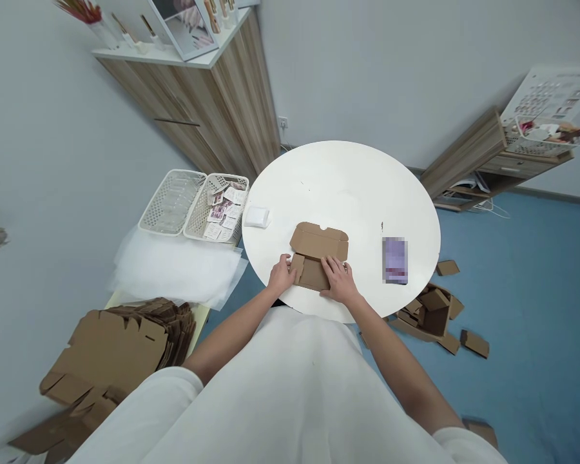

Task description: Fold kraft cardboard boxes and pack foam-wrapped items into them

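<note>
A brown cardboard box (314, 274), partly folded, lies at the near edge of the round white table (338, 187). Its lid panel (319, 241) is spread open toward the far side. My left hand (282, 276) grips the box's left end, with the fingers bent at the left side flap. Over the right end curls my right hand (339, 280), its fingers bent onto the side wall and partly hiding it. The inside of the box shows a bare cardboard bottom between my hands.
A white packet (257, 216) and a blurred purple item (395, 260) lie on the table. To the left are white baskets (171, 203), translucent sheets (178, 267) and stacked flat cardboard (111, 348). Folded boxes fill a carton (437, 322) on the right floor.
</note>
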`<state>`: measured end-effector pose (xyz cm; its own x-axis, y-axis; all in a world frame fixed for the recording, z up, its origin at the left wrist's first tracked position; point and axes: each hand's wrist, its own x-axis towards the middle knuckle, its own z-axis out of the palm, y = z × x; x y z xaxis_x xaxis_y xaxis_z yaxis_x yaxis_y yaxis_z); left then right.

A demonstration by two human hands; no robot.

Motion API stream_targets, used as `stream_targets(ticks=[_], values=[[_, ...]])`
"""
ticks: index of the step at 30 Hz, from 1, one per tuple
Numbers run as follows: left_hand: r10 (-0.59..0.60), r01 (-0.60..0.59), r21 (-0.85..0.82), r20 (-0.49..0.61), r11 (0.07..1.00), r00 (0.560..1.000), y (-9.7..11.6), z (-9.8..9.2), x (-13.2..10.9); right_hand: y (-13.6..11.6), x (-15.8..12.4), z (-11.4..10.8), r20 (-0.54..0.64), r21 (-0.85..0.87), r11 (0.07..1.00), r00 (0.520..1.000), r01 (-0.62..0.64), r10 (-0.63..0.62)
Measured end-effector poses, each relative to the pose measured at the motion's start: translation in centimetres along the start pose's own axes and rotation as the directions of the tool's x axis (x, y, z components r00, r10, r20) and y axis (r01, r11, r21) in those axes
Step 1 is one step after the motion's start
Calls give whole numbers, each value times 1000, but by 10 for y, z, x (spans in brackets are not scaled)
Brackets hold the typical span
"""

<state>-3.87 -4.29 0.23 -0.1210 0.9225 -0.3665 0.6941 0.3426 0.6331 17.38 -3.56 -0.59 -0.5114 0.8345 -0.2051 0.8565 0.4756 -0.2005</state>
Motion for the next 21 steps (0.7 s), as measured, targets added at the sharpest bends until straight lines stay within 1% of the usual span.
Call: stream_targets(ticks=[2,4,7,10,14,15,17,19,21], values=[[-65,65,14,-5,998,998,-1,-2,7,2,0,-1,11,2,1000,1000,11,-11],[-87,87,22,-7,996,996,0,-3,12,5,1,-4,29,7,1000,999,26,-26],[-69,70,42,-5,997,998,3,-3,17,8,1,-8,63,14,999,997,48,-49],[-53,50,107,22,993,998,6,-1,18,10,1,-11,94,17,998,993,66,-68],[-42,40,170,11,985,999,9,0,14,10,2,-11,96,7,998,994,59,-59],[-10,8,161,12,987,1000,8,-1,12,10,2,-11,92,4,999,994,52,-52],[103,-109,130,50,986,993,6,-4,8,11,2,-11,84,0,999,995,46,-45],[221,-239,124,142,963,965,3,-8,6,13,3,-12,79,0,999,995,53,-53],[260,-307,170,249,936,933,1,-12,8,14,3,-12,77,5,998,995,67,-67]])
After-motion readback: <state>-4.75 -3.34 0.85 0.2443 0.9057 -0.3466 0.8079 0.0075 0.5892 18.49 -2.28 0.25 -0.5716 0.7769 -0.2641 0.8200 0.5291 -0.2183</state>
